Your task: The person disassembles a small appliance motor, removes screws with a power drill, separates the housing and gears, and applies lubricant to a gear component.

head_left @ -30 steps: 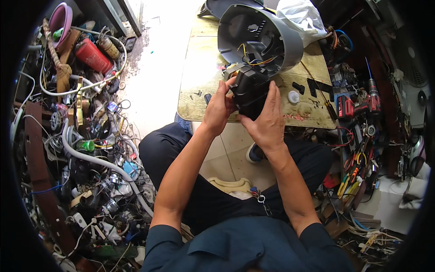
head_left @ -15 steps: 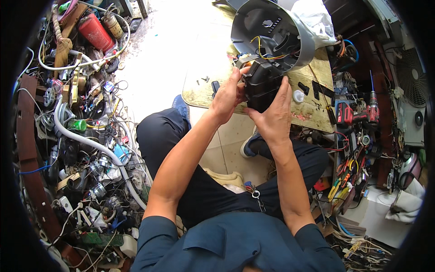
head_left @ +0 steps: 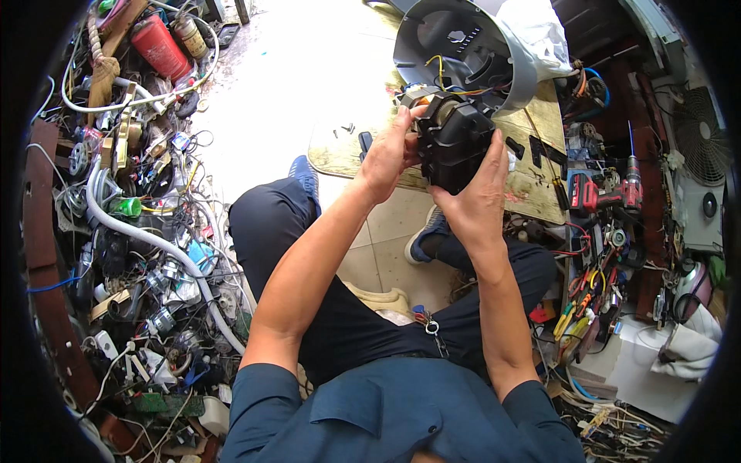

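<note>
Between my two hands I hold a black plastic motor unit (head_left: 457, 147) with copper-coloured windings showing at its upper side. My left hand (head_left: 388, 158) grips its left side, the fingers partly hidden behind it. My right hand (head_left: 475, 184) wraps its lower right side, thumb underneath. Just beyond it lies a grey cylindrical housing (head_left: 523, 69), open end toward me. Yellow and other thin wires (head_left: 441, 71) run at the housing's mouth, close to the motor unit. Both rest over a worn wooden board (head_left: 532, 197).
Several screws (head_left: 349, 128) and flat black parts (head_left: 546, 154) lie on the board. A red cordless drill (head_left: 590, 193) stands to the right, above pliers and screwdrivers (head_left: 580, 312). Heaped cables, motors and a grey hose (head_left: 147, 238) fill the left side, below a red cylinder (head_left: 160, 48).
The motor unit has tilted and shifted slightly right, so more of its copper-coloured winding shows. My right hand has moved a little to the right with it.
</note>
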A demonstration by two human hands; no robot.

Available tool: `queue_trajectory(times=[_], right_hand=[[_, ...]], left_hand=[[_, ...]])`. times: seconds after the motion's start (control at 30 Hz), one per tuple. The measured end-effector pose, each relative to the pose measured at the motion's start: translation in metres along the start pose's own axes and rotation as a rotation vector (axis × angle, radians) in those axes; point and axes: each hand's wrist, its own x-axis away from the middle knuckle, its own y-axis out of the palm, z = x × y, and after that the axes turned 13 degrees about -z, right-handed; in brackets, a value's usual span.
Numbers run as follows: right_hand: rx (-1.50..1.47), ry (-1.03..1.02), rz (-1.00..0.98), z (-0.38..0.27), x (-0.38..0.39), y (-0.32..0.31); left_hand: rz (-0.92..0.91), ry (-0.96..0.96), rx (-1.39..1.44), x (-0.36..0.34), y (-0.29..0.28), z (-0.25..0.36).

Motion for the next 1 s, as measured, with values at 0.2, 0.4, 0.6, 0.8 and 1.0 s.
queue_trajectory(times=[0.2,0.4,0.6,0.8,1.0], right_hand=[[-0.108,0.019,0.003,0.007,0.009,-0.019],[-0.439,0.037,0.02,0.033,0.015,-0.03],[-0.764,0.23,-0.003,0.059,0.035,-0.058],[-1.183,0.153,0.016,0.126,0.063,-0.104],[-1.318,0.208,-0.002,0.185,0.081,-0.14]], left_hand=[[0.025,0.002,0.005,-0.002,0.001,-0.002],[0.014,0.012,-0.008,-0.004,0.002,-0.002],[-0.029,0.024,-0.022,-0.004,-0.003,-0.005],[0.034,-0.002,0.028,-0.005,0.001,-0.003],[0.029,-0.009,-0.003,-0.005,0.0,-0.002]])
